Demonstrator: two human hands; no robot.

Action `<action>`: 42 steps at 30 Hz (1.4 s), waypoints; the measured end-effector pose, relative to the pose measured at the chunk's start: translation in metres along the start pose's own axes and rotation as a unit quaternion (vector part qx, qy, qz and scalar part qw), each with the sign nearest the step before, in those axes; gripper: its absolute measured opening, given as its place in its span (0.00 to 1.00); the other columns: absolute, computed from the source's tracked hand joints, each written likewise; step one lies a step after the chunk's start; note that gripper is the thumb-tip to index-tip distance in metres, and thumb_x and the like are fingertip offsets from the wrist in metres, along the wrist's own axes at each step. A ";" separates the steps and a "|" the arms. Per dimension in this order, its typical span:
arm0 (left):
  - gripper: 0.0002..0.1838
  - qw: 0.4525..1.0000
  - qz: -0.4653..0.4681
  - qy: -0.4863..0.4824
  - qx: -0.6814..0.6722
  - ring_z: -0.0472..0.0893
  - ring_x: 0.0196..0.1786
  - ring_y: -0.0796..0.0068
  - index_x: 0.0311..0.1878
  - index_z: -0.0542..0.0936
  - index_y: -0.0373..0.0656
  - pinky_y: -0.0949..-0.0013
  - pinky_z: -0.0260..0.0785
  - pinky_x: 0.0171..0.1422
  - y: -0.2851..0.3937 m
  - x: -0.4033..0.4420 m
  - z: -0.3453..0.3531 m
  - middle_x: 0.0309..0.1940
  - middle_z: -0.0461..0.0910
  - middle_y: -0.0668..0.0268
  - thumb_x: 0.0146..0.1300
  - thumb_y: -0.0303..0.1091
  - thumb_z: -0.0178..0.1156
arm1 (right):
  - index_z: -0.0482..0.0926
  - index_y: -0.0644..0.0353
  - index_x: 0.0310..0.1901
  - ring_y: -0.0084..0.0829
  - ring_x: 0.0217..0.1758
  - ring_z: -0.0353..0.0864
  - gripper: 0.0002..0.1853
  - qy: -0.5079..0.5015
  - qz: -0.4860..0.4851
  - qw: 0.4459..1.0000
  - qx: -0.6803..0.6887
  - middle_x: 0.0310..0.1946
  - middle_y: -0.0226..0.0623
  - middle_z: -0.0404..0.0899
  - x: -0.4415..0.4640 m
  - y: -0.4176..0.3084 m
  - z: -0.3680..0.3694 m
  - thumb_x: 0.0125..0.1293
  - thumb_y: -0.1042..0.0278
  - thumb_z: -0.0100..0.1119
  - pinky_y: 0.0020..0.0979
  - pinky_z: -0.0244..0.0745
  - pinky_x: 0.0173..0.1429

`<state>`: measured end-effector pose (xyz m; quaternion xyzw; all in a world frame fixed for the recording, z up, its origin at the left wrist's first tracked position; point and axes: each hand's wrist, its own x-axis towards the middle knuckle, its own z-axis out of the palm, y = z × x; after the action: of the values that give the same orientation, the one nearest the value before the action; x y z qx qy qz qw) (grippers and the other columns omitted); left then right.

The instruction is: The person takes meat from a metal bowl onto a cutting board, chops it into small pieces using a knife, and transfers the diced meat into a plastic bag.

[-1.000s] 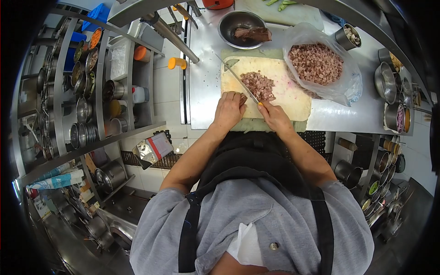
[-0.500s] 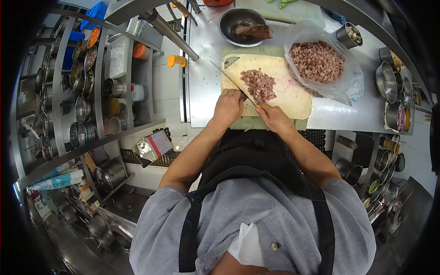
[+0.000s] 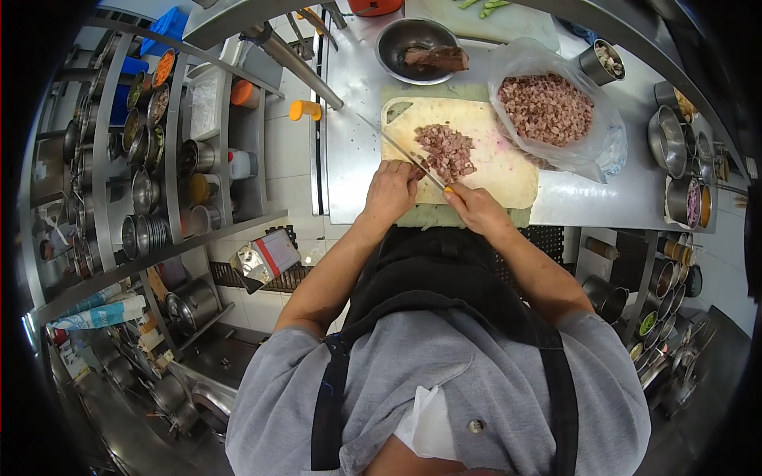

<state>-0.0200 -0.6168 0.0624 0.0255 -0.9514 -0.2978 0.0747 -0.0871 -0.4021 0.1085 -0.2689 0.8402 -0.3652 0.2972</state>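
Observation:
My right hand (image 3: 481, 213) is closed round the yellow handle of a knife (image 3: 413, 161). The blade slants up and left across the near left part of a cream cutting board (image 3: 508, 186), its tip past the board's edge. Just left of the blade, my left hand (image 3: 389, 193) has curled fingers pressed on a small piece of meat (image 3: 417, 172), mostly hidden by them. Beyond the blade lies a heap of diced meat (image 3: 447, 151). A clear plastic bag (image 3: 599, 151) full of meat cubes (image 3: 546, 109) rests over the board's right side.
A metal bowl (image 3: 389, 59) with a larger chunk of meat (image 3: 436, 59) stands behind the board. At the right are a metal container (image 3: 601, 63) and several bowls (image 3: 668, 141). A slanting metal post (image 3: 302, 71) rises at the left, near shelves of pans (image 3: 143, 190).
The knife has tilted slightly and its blade has shifted a little up and left, away from my left fingers. A bit more of the meat shows beside them. Both hands stay nearly in place.

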 end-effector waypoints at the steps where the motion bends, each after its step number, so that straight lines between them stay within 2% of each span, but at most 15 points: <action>1: 0.11 1.000 0.012 0.001 0.010 0.78 0.47 0.46 0.41 0.79 0.35 0.51 0.73 0.54 -0.002 0.000 0.002 0.39 0.80 0.50 0.57 0.28 0.65 | 0.79 0.62 0.50 0.63 0.41 0.82 0.16 -0.003 -0.014 1.000 -0.006 0.34 0.62 0.82 0.002 0.002 0.004 0.78 0.56 0.52 0.55 0.75 0.46; 9: 0.10 1.000 0.007 -0.003 0.005 0.78 0.47 0.47 0.41 0.78 0.35 0.51 0.73 0.53 0.001 -0.001 -0.001 0.39 0.80 0.50 0.57 0.28 0.65 | 0.78 0.61 0.50 0.63 0.39 0.82 0.15 0.023 -0.009 1.000 -0.009 0.33 0.60 0.83 0.023 0.015 0.029 0.77 0.56 0.52 0.55 0.75 0.45; 11: 0.10 1.000 0.000 0.000 -0.002 0.78 0.47 0.47 0.41 0.78 0.35 0.51 0.73 0.53 0.002 -0.005 -0.003 0.39 0.80 0.50 0.57 0.27 0.65 | 0.78 0.62 0.49 0.63 0.38 0.82 0.16 0.033 -0.035 0.999 0.000 0.31 0.59 0.82 0.016 0.017 0.027 0.77 0.56 0.52 0.55 0.75 0.44; 14: 0.10 1.000 -0.025 0.013 0.002 0.78 0.46 0.47 0.41 0.78 0.35 0.52 0.73 0.53 -0.002 -0.009 -0.003 0.39 0.80 0.50 0.58 0.27 0.65 | 0.79 0.62 0.48 0.62 0.37 0.82 0.15 0.012 -0.027 1.000 -0.005 0.30 0.59 0.82 0.002 -0.001 0.009 0.77 0.57 0.52 0.55 0.75 0.43; 18: 0.09 1.000 0.002 0.001 -0.009 0.79 0.45 0.47 0.41 0.79 0.35 0.51 0.73 0.52 -0.013 -0.005 0.005 0.37 0.81 0.51 0.57 0.26 0.65 | 0.79 0.62 0.47 0.61 0.36 0.82 0.15 -0.008 -0.042 0.999 0.003 0.30 0.59 0.82 0.005 0.006 0.015 0.77 0.57 0.53 0.54 0.75 0.43; 20: 0.09 1.000 0.008 -0.002 -0.011 0.79 0.45 0.47 0.40 0.79 0.36 0.51 0.73 0.52 -0.012 -0.012 0.008 0.37 0.81 0.51 0.57 0.26 0.65 | 0.79 0.62 0.46 0.61 0.36 0.82 0.15 0.011 -0.064 0.997 -0.037 0.29 0.59 0.82 0.018 0.019 0.034 0.77 0.58 0.53 0.54 0.76 0.42; 24: 0.09 1.000 0.000 0.003 -0.014 0.79 0.45 0.46 0.41 0.79 0.36 0.50 0.73 0.52 -0.007 -0.010 -0.001 0.38 0.81 0.50 0.57 0.26 0.65 | 0.79 0.63 0.45 0.61 0.35 0.82 0.14 0.051 -0.080 0.995 -0.020 0.29 0.58 0.82 0.022 0.014 0.039 0.77 0.58 0.53 0.54 0.75 0.42; 27: 0.10 1.000 -0.020 0.005 -0.012 0.79 0.45 0.46 0.42 0.80 0.35 0.50 0.73 0.52 -0.006 -0.012 -0.004 0.37 0.81 0.50 0.57 0.25 0.64 | 0.79 0.63 0.45 0.61 0.35 0.82 0.14 0.052 -0.073 0.996 -0.003 0.29 0.58 0.82 0.013 0.012 0.031 0.77 0.59 0.53 0.54 0.75 0.42; 29: 0.10 0.999 -0.040 0.000 -0.007 0.79 0.44 0.45 0.43 0.80 0.35 0.50 0.73 0.51 -0.005 -0.015 -0.005 0.37 0.81 0.50 0.57 0.25 0.64 | 0.79 0.63 0.46 0.60 0.36 0.82 0.14 0.013 -0.034 0.999 0.002 0.29 0.58 0.82 0.004 -0.004 0.015 0.77 0.59 0.53 0.54 0.75 0.42; 32: 0.08 0.999 -0.037 0.004 -0.022 0.80 0.43 0.45 0.41 0.80 0.35 0.50 0.74 0.51 -0.008 -0.015 -0.004 0.35 0.81 0.50 0.58 0.25 0.63 | 0.79 0.62 0.48 0.60 0.36 0.82 0.14 0.001 -0.052 0.999 0.009 0.29 0.58 0.82 -0.005 -0.010 0.010 0.77 0.58 0.53 0.53 0.75 0.42; 37: 0.04 0.999 -0.022 0.021 -0.024 0.80 0.43 0.46 0.37 0.79 0.35 0.49 0.73 0.51 -0.012 -0.014 0.003 0.35 0.82 0.50 0.58 0.24 0.61 | 0.80 0.62 0.48 0.60 0.36 0.82 0.15 0.010 -0.065 0.998 -0.019 0.30 0.58 0.82 0.016 0.013 0.040 0.77 0.58 0.53 0.54 0.75 0.43; 42: 0.04 0.999 -0.023 0.019 -0.025 0.80 0.43 0.46 0.37 0.79 0.35 0.49 0.73 0.51 -0.011 -0.016 -0.002 0.36 0.82 0.50 0.59 0.25 0.62 | 0.80 0.63 0.47 0.61 0.38 0.82 0.15 0.029 -0.066 0.997 -0.014 0.31 0.59 0.82 0.017 0.008 0.036 0.77 0.57 0.53 0.54 0.75 0.43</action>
<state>-0.0039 -0.6252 0.0561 0.0513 -0.9411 -0.3228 0.0863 -0.0750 -0.4254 0.0772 -0.3171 0.8341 -0.3798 0.2439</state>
